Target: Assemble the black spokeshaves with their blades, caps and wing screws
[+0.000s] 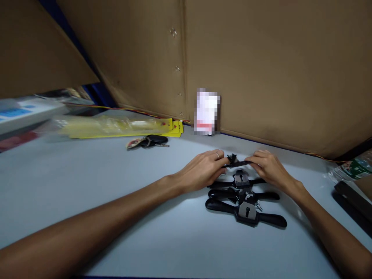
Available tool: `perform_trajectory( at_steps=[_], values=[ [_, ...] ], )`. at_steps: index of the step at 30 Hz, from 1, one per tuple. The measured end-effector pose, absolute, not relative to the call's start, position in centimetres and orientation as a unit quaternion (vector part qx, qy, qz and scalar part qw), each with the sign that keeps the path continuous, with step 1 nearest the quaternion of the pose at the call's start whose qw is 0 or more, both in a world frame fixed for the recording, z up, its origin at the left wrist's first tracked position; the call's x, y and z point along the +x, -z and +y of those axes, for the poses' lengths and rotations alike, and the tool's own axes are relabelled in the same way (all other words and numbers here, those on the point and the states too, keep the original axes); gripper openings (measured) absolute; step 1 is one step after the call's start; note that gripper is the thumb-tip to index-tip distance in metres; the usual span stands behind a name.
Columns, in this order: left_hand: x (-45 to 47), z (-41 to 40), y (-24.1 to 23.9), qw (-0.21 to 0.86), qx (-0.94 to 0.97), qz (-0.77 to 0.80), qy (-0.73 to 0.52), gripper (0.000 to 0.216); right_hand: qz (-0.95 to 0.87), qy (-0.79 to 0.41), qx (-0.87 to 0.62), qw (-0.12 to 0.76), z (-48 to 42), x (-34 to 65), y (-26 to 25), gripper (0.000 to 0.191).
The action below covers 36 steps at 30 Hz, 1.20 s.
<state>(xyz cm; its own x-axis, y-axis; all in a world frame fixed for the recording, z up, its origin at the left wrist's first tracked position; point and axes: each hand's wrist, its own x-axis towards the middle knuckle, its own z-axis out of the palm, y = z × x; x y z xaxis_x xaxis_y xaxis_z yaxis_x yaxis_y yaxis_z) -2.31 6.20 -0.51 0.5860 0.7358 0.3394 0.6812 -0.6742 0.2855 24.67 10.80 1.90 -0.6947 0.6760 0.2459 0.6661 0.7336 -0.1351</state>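
Packaging [116, 127], contents unclear, lies beside keys [149, 141] while left hand [207, 166] and right hand [269, 166] grip a black tool [236, 164].

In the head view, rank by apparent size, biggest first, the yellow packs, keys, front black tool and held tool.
1. Yellow packs
2. Front black tool
3. Keys
Held tool: unranked, fingers partly hide it.

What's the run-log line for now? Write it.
left hand: holds one end of black two-handled tool | right hand: holds other end | on table: three similar tools nearby
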Motion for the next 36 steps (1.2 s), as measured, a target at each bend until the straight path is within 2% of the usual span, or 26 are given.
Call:
perform_trajectory(
  at_steps=[6,12,18,21,22,24,26,27,30,36],
  values=[
    [-2.5,6.2,0.9,0.066,0.871,0.410,-0.263,0.030,-0.880,0.009,-0.446,0.163,10.9,29.2,-0.5,0.044],
    [-2.7,6.4,1.5,0.101,0.863,0.419,-0.265,0.038,-0.849,0.019,-0.499,0.170,11.2,32.9,0.0,0.046],
    [-3.3,7.6,1.4,0.127,0.848,0.459,-0.232,0.041,-0.846,0.009,-0.503,0.177,9.5,32.6,-2.2,0.026],
    [-2.7,6.6,0.1,0.121,0.849,0.469,-0.209,0.042,-0.863,-0.041,-0.474,0.167,6.9,31.6,-3.6,0.018],
    [-2.3,5.9,-0.4,0.117,0.855,0.465,-0.200,0.045,-0.883,-0.085,-0.438,0.145,5.8,31.1,-3.9,0.021],
    [-1.3,4.2,-1.3,0.112,0.879,0.431,-0.168,0.055,-0.907,-0.132,-0.383,0.115,3.9,29.9,-4.1,0.049],
    [-0.3,2.5,-1.5,0.108,0.917,0.369,-0.108,0.071,-0.922,-0.150,-0.347,0.090,2.5,28.7,-3.8,0.056],
    [0.1,1.9,-1.4,0.107,0.928,0.347,-0.081,0.078,-0.924,-0.147,-0.341,0.090,2.2,28.2,-3.6,0.053],
    [0.8,1.4,-0.4,0.094,0.936,0.335,-0.054,0.066,-0.930,-0.108,-0.341,0.088,2.3,27.2,-2.6,0.035],
    [2.2,3.1,-0.1,0.058,0.927,0.349,-0.125,0.039,-0.925,-0.055,-0.366,0.088,3.4,27.1,-1.9,0.015]
  ],
)
